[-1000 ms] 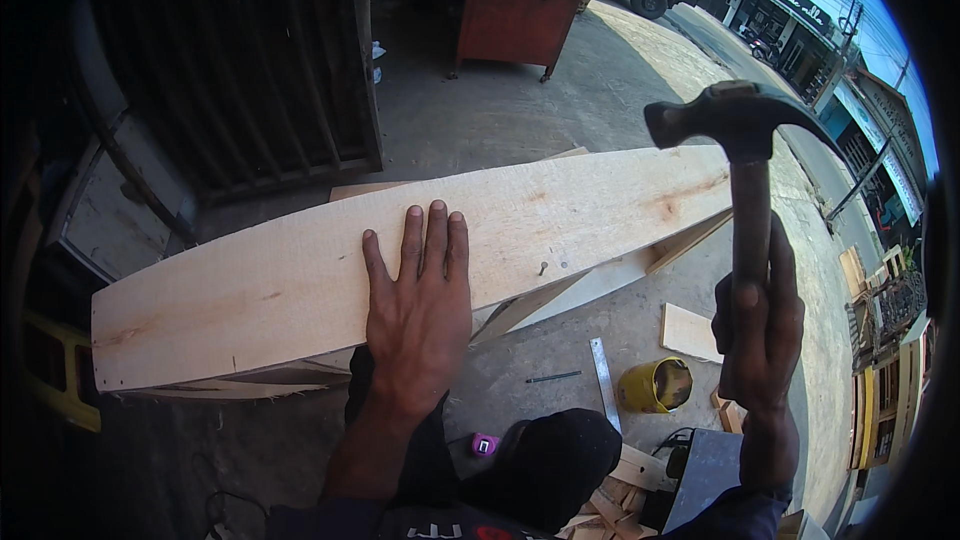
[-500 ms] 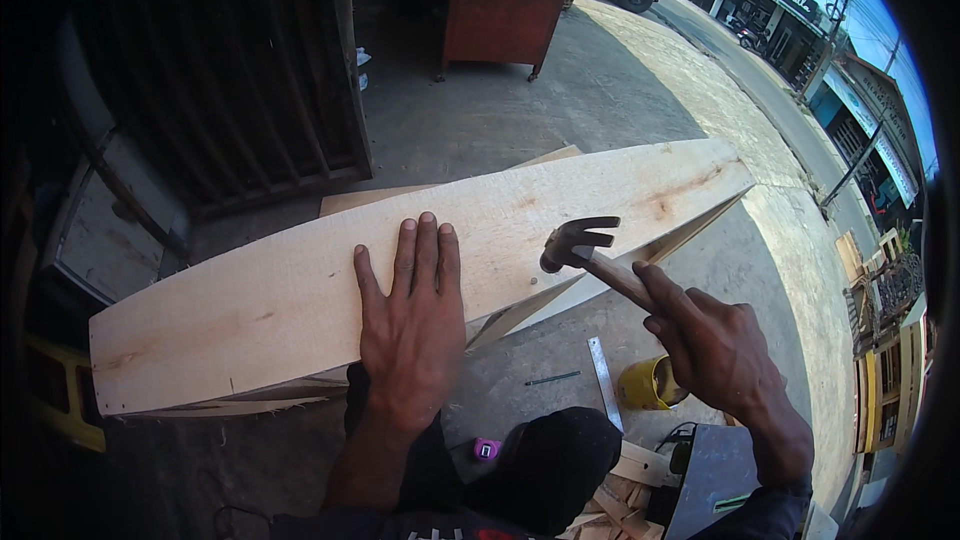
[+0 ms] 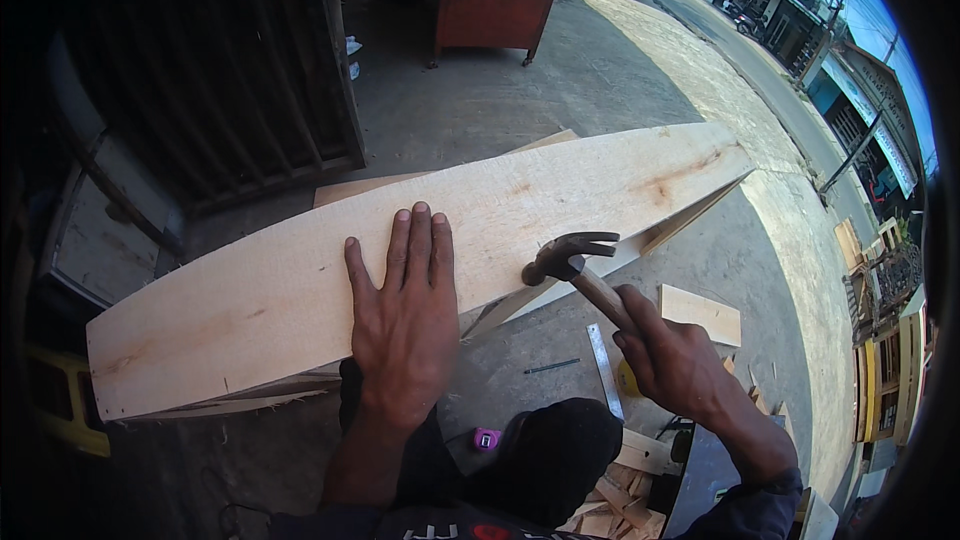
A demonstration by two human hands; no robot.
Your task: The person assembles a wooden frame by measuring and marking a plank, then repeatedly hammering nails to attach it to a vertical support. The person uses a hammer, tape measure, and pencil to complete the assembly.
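A long pale wooden board (image 3: pixel 250 285) with a curved far edge lies across other wood pieces. My left hand (image 3: pixel 403 330) rests flat on it near the middle, fingers stretched toward the far edge and thumb side to the right. My right hand (image 3: pixel 680 362) is wrapped round the wooden handle of a claw hammer (image 3: pixel 570 258). The hammer's striking face is at the board's near edge, right of my left hand, its claw pointing right. Whatever lies directly under the face is hidden.
Near my knees lie a pink tape measure (image 3: pixel 486 438), a dark pencil-like stick (image 3: pixel 552 366) and a metal ruler (image 3: pixel 603 370). Wood offcuts (image 3: pixel 622 500) are piled at lower right. A small plank (image 3: pixel 702 314) lies beyond my right hand. A red cabinet (image 3: pixel 493 10) stands at the back.
The hammer head has come down and left to the board's near edge, over a small nail-like spot visible before. My right hand moved left, uncovering the small plank. My left hand stays flat.
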